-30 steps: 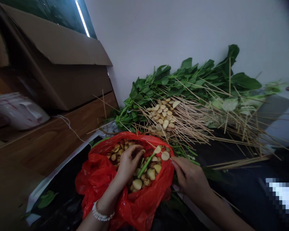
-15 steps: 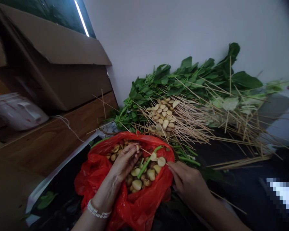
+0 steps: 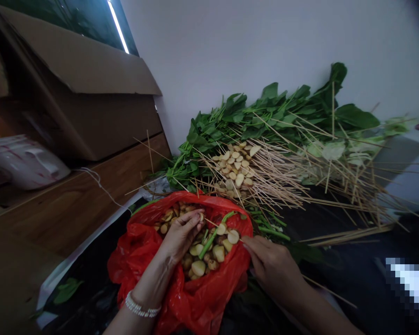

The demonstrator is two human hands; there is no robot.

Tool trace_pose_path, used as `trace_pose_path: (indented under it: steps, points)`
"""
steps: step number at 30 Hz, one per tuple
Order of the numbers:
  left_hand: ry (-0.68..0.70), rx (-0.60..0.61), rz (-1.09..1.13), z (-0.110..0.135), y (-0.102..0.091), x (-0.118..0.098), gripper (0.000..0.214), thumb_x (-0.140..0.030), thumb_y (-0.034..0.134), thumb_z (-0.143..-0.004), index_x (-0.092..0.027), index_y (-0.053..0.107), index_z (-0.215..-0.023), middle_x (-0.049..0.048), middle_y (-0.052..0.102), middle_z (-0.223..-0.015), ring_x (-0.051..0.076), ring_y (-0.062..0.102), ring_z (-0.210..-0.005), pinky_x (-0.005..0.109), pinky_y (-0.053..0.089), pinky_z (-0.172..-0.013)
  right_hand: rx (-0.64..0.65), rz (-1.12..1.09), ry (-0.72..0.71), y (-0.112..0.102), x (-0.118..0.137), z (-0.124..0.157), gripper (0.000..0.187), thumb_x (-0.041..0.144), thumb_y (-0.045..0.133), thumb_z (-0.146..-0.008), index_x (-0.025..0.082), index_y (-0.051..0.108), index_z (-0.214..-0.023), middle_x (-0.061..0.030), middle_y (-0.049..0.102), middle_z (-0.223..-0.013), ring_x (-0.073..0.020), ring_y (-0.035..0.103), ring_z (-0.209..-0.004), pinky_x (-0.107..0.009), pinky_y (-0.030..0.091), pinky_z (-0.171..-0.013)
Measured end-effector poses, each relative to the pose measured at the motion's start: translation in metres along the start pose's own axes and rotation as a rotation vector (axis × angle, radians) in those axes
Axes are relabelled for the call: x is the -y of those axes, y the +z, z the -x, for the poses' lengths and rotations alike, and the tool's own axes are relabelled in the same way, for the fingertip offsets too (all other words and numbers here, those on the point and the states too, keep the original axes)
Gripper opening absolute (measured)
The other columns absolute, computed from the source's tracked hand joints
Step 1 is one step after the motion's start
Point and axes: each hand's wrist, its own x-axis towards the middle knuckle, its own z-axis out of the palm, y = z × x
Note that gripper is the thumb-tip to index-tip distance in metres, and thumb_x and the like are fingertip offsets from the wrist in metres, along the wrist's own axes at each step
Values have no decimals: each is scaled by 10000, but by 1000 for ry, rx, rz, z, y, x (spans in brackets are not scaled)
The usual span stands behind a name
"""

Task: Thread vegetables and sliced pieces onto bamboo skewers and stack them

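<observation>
A red plastic bag (image 3: pixel 136 251) lies open in front of me, holding many cut potato pieces (image 3: pixel 199 268) and a green stem (image 3: pixel 209 245). Over its mouth my left hand (image 3: pixel 183 235), with a beaded bracelet at the wrist, pinches a small potato slice (image 3: pixel 201 217). My right hand (image 3: pixel 270 260) is closed round a thin wooden skewer (image 3: pixel 211 223) at the bag's right rim. Two round potato slices (image 3: pixel 233 237) are threaded on the skewer near the right fingers. The skewer's far tip is at the slice in my left fingers.
Behind the bag lie skewered potato slices (image 3: pixel 235 165) with their sticks (image 3: pixel 279 177) pointing right. Leafy greens (image 3: pixel 209 130) line the wall, and pale leaves on skewers (image 3: pixel 333 151) lie farther right. A cardboard box (image 3: pixel 101 116) and a white container (image 3: pixel 24 160) stand at left.
The slice in my left fingers and the skewer tip have come closer together. My right hand has shifted slightly left with the skewer.
</observation>
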Motion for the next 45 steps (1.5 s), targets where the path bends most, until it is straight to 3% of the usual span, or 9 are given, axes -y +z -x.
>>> trace_pose_path:
  steps: [9,20,26,30,33,36,39,42,45]
  points:
    - [89,19,-281,-1,-1,7,332,-284,860,-598,-142,767,-884,10,697,-731,55,579,-607,148,477,-617,47,-40,24,7,-7,2,319,169,353,-949,193,669,-974,-70,710,-875,-181,673,-848,-278,513,-788]
    - [-54,35,31,-1,0,4,249,-136,853,-602,-107,723,-813,-2,662,-704,46,597,-590,113,514,-563,-34,-16,-30,8,-4,0,295,167,369,-945,187,660,-984,-85,715,-936,-179,679,-814,-279,526,-772]
    - [-41,10,60,0,4,6,317,-131,884,-533,-92,744,-815,1,671,-696,35,583,-574,97,503,-549,-33,30,-14,6,0,1,320,173,351,-951,176,666,-1013,-85,700,-899,-184,675,-816,-277,520,-747]
    - [60,-29,21,-2,2,5,276,-185,882,-544,-122,753,-780,3,684,-709,41,571,-581,112,488,-553,-38,71,-13,4,0,2,336,159,334,-954,168,660,-1038,-71,676,-814,-176,664,-751,-262,504,-697]
    - [180,-64,-252,-2,-1,7,247,-270,850,-600,-159,770,-806,17,710,-745,70,583,-603,152,485,-572,-45,92,1,3,-3,3,332,152,335,-954,171,656,-1036,-63,666,-799,-171,655,-732,-261,492,-702]
    - [333,-18,-696,-1,-3,11,262,-271,804,-645,-179,776,-889,58,740,-876,159,648,-769,241,513,-706,-14,109,38,3,-6,3,317,147,353,-946,185,653,-1038,-64,674,-851,-174,654,-774,-263,482,-739]
    - [491,-26,-921,-4,-8,10,260,-302,718,-724,-186,761,-953,83,740,-981,223,661,-907,329,500,-838,74,161,82,4,-7,1,287,134,391,-931,198,654,-1027,-48,669,-847,-171,647,-761,-252,460,-705]
    - [495,-18,-987,-7,-16,-1,298,-356,593,-816,-174,743,-998,99,741,-1031,238,665,-962,360,491,-883,153,240,103,3,-6,0,260,113,434,-910,211,655,-1006,-29,660,-819,-163,635,-702,-243,416,-624]
    - [440,79,-1140,-8,-23,-22,316,-358,555,-831,-193,736,-1029,91,736,-1078,246,665,-988,362,491,-892,187,287,102,2,-5,-1,253,96,488,-874,220,646,-1028,-14,658,-815,-154,628,-674,-244,373,-582]
